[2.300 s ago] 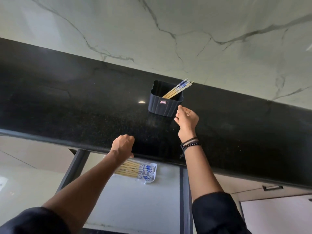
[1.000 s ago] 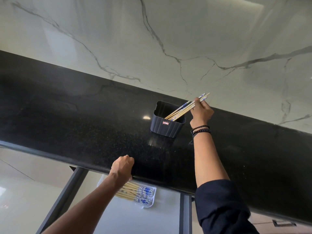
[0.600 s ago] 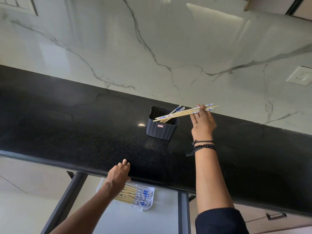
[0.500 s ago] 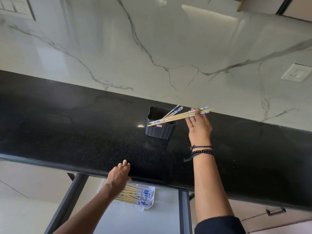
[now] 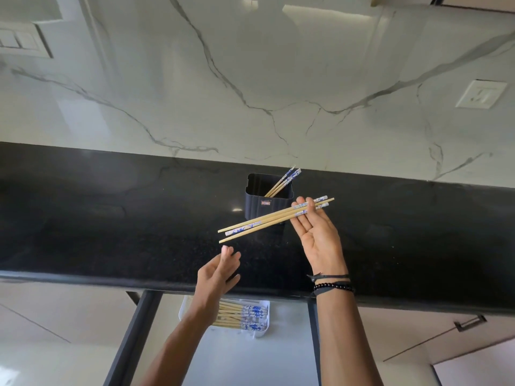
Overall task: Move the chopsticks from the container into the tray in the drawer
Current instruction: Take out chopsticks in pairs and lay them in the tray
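Note:
My right hand point(image 5: 316, 235) is palm up above the black counter and holds a small bunch of wooden chopsticks with blue-and-white ends point(image 5: 262, 221) between thumb and fingers. They point left, in front of the dark ribbed container point(image 5: 255, 210). A few more chopsticks point(image 5: 282, 182) lean inside that container. My left hand point(image 5: 217, 277) is raised just below the bunch's left tips, fingers apart and holding nothing. Below the counter edge, a white tray point(image 5: 263, 332) in the open drawer holds several chopsticks point(image 5: 245, 316), partly hidden by my left wrist.
The black stone counter point(image 5: 111, 218) runs across the view under a white marbled wall. The drawer has dark side rails point(image 5: 131, 338) and a pale floor. A wall socket point(image 5: 480, 94) is at the right, switches at the upper left, a cabinet handle point(image 5: 469, 323) lower right.
My right hand lifted a bunch of chopsticks out of the container and drew them toward me, turning palm up. My left hand left the counter edge and rose, opening under the bunch.

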